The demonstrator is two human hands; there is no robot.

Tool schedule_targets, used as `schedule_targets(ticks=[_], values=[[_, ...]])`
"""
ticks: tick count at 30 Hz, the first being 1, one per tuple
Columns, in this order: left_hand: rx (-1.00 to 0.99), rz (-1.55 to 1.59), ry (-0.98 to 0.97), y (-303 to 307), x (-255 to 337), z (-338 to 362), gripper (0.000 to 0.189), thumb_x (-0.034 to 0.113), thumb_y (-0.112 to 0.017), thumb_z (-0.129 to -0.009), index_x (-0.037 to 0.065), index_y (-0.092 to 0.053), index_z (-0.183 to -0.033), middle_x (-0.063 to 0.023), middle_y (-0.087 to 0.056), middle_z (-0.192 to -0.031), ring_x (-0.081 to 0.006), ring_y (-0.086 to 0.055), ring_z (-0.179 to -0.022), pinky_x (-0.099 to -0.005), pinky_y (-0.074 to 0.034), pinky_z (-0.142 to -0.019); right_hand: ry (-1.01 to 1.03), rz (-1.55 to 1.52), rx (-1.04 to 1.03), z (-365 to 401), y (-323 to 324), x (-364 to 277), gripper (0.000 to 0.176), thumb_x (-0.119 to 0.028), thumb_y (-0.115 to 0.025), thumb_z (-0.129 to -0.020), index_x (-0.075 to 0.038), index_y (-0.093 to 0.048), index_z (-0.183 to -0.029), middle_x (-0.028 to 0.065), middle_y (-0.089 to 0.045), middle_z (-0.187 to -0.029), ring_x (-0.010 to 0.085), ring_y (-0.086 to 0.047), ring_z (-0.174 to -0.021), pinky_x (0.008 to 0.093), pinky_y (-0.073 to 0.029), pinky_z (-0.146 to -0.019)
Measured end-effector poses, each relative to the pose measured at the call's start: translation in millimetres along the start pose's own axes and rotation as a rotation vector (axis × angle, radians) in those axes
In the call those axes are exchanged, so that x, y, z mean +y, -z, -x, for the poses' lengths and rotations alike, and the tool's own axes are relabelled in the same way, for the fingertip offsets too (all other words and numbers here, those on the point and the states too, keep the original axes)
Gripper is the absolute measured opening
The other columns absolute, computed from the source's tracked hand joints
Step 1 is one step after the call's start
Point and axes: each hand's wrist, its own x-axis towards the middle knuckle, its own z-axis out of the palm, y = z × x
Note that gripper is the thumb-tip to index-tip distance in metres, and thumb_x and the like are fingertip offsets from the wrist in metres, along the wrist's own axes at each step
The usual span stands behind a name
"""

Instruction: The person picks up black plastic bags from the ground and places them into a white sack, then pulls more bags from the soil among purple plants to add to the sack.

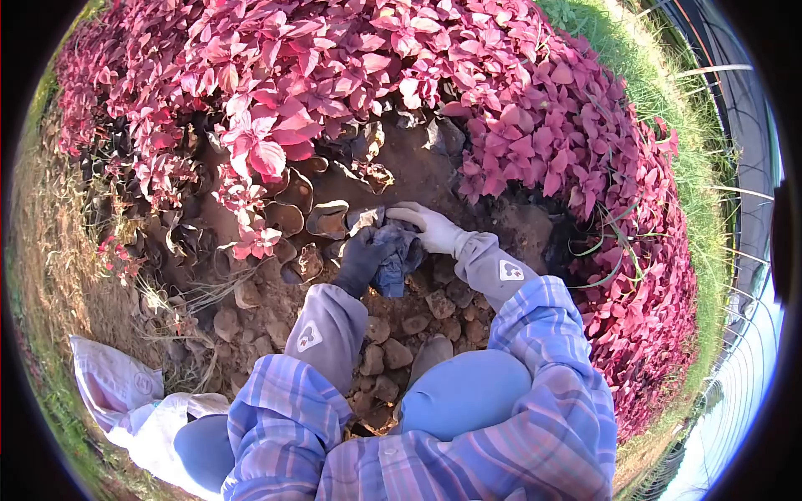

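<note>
Between my two hands is a crumpled dark grey plastic piece (391,265) that looks like a nursery grow bag. My left hand (361,257), in a black glove, has its fingers closed on the left side of it. My right hand (428,227), in a white glove, curls over its top right edge. The fingertips of both hands are partly hidden in the folds. Just left of the hands stands an open brown-black bag (327,220), with an old bag holding dry scraps (304,265) below it.
Dense magenta-leaved plants (334,58) spread across the back and down the right side. Clods of soil (397,354) lie below my hands, before my knee (464,392). A white sack (159,430) rests at lower left. Grass (706,209) and a dark fence (743,108) run along the right.
</note>
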Motion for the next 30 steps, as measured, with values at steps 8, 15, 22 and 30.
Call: schedule_targets(ticks=[8, 15, 22, 30], values=[[-0.025, -0.261, -0.044, 5, 10, -4, 0.027, 0.012, -0.07, -0.072, 0.0, -0.061, -0.095, -0.0049, -0.064, -0.085, -0.011, -0.058, -0.076, -0.0279, -0.049, -0.07, -0.389, -0.346, 0.093, 5, 24, -18, 0.02, -0.014, -0.067, -0.08, -0.001, -0.065, -0.094, 0.0084, -0.066, -0.086, 0.0158, -0.061, -0.08, 0.03, -0.048, -0.073], [0.091, -0.359, -0.063, 0, 13, -4, 0.027, 0.014, -0.069, -0.071, 0.002, -0.059, -0.093, -0.0059, -0.063, -0.083, -0.0133, -0.058, -0.075, -0.03, -0.048, -0.07, -0.373, -0.375, 0.119, -48, 49, 5, 0.024, -0.029, -0.068, -0.079, -0.006, -0.067, -0.088, 0.0048, -0.064, -0.077, 0.0159, -0.061, -0.08, 0.0305, -0.048, -0.074], [0.044, -0.204, -0.034, -4, -2, 0, 0.043, 0.007, -0.069, -0.069, 0.001, -0.054, -0.11, -0.0088, -0.062, -0.092, -0.0154, -0.059, -0.084, -0.0289, -0.049, -0.077, -0.384, 1.259, 0.379, -125, 46, 123, 0.04, -0.044, -0.058, -0.082, -0.009, -0.062, -0.101, 0.0094, -0.06, -0.102, 0.0276, -0.055, -0.098, 0.0451, -0.04, -0.086], [-0.151, -0.14, -0.039, -4, 13, 9, 0.04, 0.011, -0.068, -0.075, 0.005, -0.062, -0.113, -0.0056, -0.066, -0.095, -0.0133, -0.061, -0.085, -0.0289, -0.049, -0.081, -0.676, 1.038, 0.092, -130, 66, 103, 0.025, -0.032, -0.058, -0.081, -0.02, -0.066, -0.102, 0.0146, -0.061, -0.101, 0.0297, -0.062, -0.091, 0.0428, -0.047, -0.077]])
